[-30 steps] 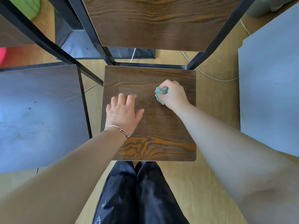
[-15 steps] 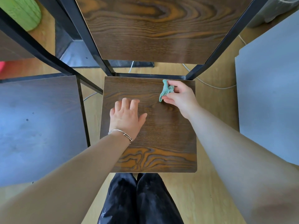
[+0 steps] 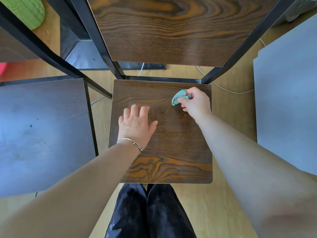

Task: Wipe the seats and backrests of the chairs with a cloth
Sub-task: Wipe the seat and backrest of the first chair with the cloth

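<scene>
- Stands at the front edge of the chair in dark trousers point(image 3: 151, 212), on a pale wood floor point(image 3: 214, 212).
- Reaches both bare forearms forward and down over the seat point(image 3: 171, 143), a square dark-brown board with a band of lighter orange grain near its front edge.
- Leans on the left half of the seat with the left hand point(image 3: 135, 126): palm down, fingers straight and a little spread, thumb out to the side, nothing held. Thin silver bracelet point(image 3: 130, 140) at that wrist.
- Pinches a crumpled teal cloth point(image 3: 179, 97) in the right hand point(image 3: 195, 102), fingers and thumb curled round the bunch, most of it sticking out to the left of the fingertips.
- Holds the cloth over the back right part of the seat, near the rear edge; pressed to the wood or just off it, cannot tell.
- To the left, just beside this chair, a second seat point(image 3: 42, 134), dark with a bluish sheen and a few small specks.
- To the right, apart from the chair, a pale grey board point(image 3: 288, 109).
- Behind the seat, black metal posts point(image 3: 228, 60) rising on either side of a wide backrest point(image 3: 171, 31) of the same dark wood grain.
- On the floor beyond, a white cable point(image 3: 228, 90) curving past the right post.
- Farthest, top left, a green ribbed thing point(image 3: 25, 11); at the left edge, a patch of red point(image 3: 2, 68).
</scene>
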A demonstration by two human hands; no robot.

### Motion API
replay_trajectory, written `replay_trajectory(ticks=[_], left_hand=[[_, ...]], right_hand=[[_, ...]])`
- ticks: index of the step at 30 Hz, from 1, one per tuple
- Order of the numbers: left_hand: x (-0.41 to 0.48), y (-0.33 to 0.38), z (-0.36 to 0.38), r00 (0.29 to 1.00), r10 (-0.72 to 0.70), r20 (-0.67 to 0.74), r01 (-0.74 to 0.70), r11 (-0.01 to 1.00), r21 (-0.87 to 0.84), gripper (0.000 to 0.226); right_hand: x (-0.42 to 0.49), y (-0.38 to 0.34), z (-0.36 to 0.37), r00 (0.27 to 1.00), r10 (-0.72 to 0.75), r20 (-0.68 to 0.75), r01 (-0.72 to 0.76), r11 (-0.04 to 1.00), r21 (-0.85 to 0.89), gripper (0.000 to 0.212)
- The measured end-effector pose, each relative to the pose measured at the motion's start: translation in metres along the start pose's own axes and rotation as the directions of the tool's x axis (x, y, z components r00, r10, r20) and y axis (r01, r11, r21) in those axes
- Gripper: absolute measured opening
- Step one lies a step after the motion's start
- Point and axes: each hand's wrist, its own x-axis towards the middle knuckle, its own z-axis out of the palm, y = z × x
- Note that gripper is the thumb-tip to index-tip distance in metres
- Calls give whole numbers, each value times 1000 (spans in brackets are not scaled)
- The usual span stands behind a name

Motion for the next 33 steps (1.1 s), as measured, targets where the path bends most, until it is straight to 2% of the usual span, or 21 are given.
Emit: replay_trajectory(ticks=[3,5,10,14,18,27,33], left_hand=[[-1,0,2,1000,1,-1,-1,1000,2,52],[-1,0,3,1000,3,-3,-3,1000,-2,52],[0,1,3,1000,12,8,-12,1000,0,53],[5,2,3,1000,15,14,-15,1000,3,52],[13,5,1,1000,22,8,-22,1000,1,52],[35,14,-5,999,46,-14,-46,999,10,52],[43,18,-3,998,62,-3,-62,998,23,51]], right_hand=[[0,0,-3,998,57,-8,-57,997,45,41],[0,0,-5,997,80,-10,-79,993,84,36],[6,-7,-12,992,33,-121,-15,990,141,24],[21,-19,-18,965,-116,-235,115,993,-19,22],[34,-27,-21,926,-257,-278,197,954,-225,27],[49,-30,-25,926,-320,-200,204,870,-448,33],[53,-12,-21,922,-385,-34,315,801,-509,29]])
